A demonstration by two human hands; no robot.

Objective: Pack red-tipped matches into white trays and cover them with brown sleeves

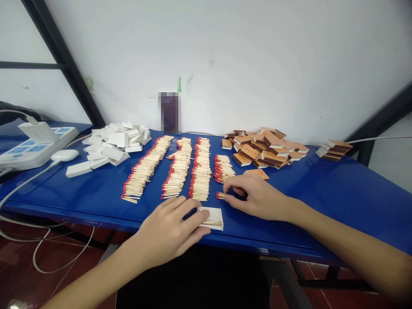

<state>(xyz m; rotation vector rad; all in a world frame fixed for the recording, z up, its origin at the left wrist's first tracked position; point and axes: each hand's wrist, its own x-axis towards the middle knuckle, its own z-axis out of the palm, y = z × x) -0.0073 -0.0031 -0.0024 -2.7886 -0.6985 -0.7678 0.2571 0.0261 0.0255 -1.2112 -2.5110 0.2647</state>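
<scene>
Near the front edge of the blue table, my left hand (175,225) grips a small white matchbox tray (215,212), its fingers along the sides and inside. At least one match (213,222) lies in the tray. To the right, my right hand (254,195) pinches a few red-tipped matches (220,195) between thumb and forefinger, just above or on the tabletop; how many is hidden. Beyond both hands lie long rows of matches (201,171) with their red heads to the left, and a shorter pile of matches (223,168) nearest my right hand.
White empty trays (117,139) are heaped at the back left. Orange-and-brown matchbox sleeves and boxes (262,148) pile up at the back right, with a small stack of matchboxes (334,149) farther right. A power strip (41,148) with cables sits on the left. A blurred-out upright object (169,112) leans on the wall.
</scene>
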